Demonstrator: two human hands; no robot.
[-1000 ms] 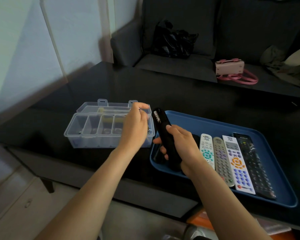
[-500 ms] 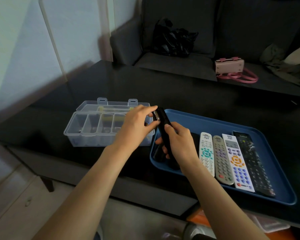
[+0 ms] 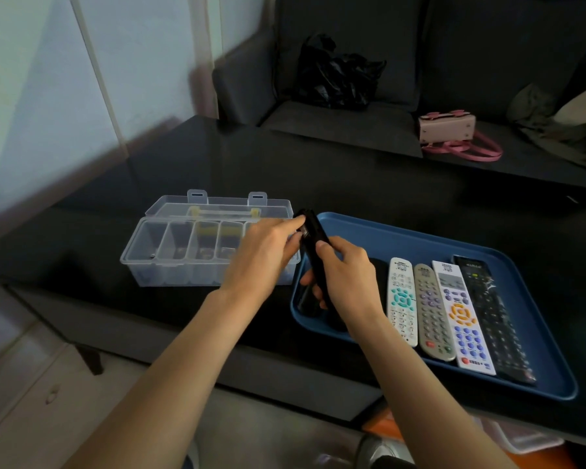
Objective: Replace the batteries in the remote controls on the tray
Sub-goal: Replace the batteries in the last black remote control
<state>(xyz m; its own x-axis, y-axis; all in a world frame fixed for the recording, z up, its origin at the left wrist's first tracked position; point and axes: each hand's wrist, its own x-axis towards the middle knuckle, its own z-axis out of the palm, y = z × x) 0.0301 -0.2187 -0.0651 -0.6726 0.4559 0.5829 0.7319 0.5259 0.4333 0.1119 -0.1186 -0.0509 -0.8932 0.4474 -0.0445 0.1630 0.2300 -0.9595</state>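
Right hand [image 3: 347, 272] wraps the black remote [image 3: 313, 245], tilted up over the blue tray's [image 3: 403, 231] left end; left hand [image 3: 264, 255] pinches at its top. Four remotes lie flat in the tray, their lettering too blurred to read.

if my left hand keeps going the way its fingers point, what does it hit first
Your left hand points right, and its fingertips already sit at the upper end of the black remote held in your right hand. So that remote comes first.
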